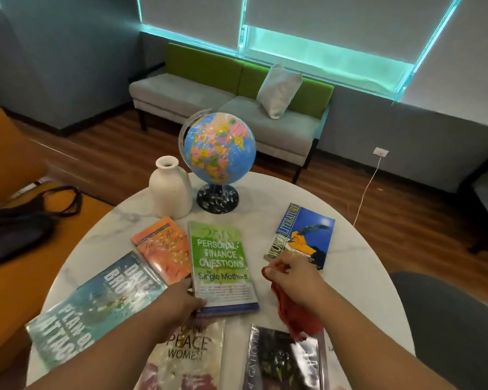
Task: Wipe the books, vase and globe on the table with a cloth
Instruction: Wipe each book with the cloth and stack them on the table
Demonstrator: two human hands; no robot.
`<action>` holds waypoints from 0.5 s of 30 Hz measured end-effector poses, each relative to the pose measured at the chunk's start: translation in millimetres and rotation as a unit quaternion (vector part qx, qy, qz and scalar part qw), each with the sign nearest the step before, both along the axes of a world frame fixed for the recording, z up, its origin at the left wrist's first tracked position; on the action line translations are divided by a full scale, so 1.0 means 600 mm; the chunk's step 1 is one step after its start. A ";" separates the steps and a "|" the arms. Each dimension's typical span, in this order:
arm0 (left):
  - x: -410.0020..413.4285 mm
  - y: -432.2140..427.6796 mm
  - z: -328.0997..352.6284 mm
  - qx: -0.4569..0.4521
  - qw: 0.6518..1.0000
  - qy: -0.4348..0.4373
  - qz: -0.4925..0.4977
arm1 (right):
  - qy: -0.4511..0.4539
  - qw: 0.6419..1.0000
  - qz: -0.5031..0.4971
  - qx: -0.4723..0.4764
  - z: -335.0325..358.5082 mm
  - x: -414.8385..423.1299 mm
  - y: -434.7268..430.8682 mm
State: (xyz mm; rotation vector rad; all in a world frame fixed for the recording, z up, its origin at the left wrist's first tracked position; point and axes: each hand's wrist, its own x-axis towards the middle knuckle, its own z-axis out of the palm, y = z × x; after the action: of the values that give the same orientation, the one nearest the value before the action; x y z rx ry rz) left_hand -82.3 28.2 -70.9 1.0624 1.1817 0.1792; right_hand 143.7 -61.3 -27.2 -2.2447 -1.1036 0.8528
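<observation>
The green book (223, 266), mid-worktop, is held at its near corner by the left grip (181, 302). The red cloth (296, 313) is clutched in the right grip (290, 274). The vase (171, 190) and globe (219, 149), at the far edge, are judged not yet wiped.

Round white marble-look bench (350, 249). Far side: cream vase (169, 190) just beside a globe (219, 149) on a dark speckled base. Lying flat nearer in: orange book (162, 249) right up against a green book (221, 263), blue World Literature book (302, 235) off to the right. Near edge: teal book (96, 302), Peace Women book (189, 353), dark glossy book (282, 361), all partly out of shot.
</observation>
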 end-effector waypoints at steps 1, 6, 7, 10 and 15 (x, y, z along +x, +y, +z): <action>-0.001 0.004 -0.006 0.058 0.996 0.058 -0.022 | -0.020 1.000 0.006 0.000 -0.008 -0.003 0.004; -0.001 0.001 -0.014 0.150 0.978 0.127 -0.077 | -0.080 0.997 0.004 0.023 -0.054 -0.022 0.018; 0.000 0.000 -0.014 0.157 0.977 0.122 -0.081 | -0.087 0.996 0.005 0.011 -0.061 -0.025 0.019; 0.005 0.003 -0.017 0.191 0.969 0.123 -0.093 | -0.105 0.994 0.004 0.009 -0.076 -0.029 0.018; 0.000 0.014 -0.024 0.193 0.965 0.130 -0.121 | -0.139 0.986 -0.017 0.085 -0.094 -0.026 0.026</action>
State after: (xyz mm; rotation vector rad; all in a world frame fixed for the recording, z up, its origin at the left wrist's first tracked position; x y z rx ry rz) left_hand -82.3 36.6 -85.3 1.6025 1.2676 0.0798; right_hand 128.4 -45.5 -83.3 -2.2753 -1.2078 0.4198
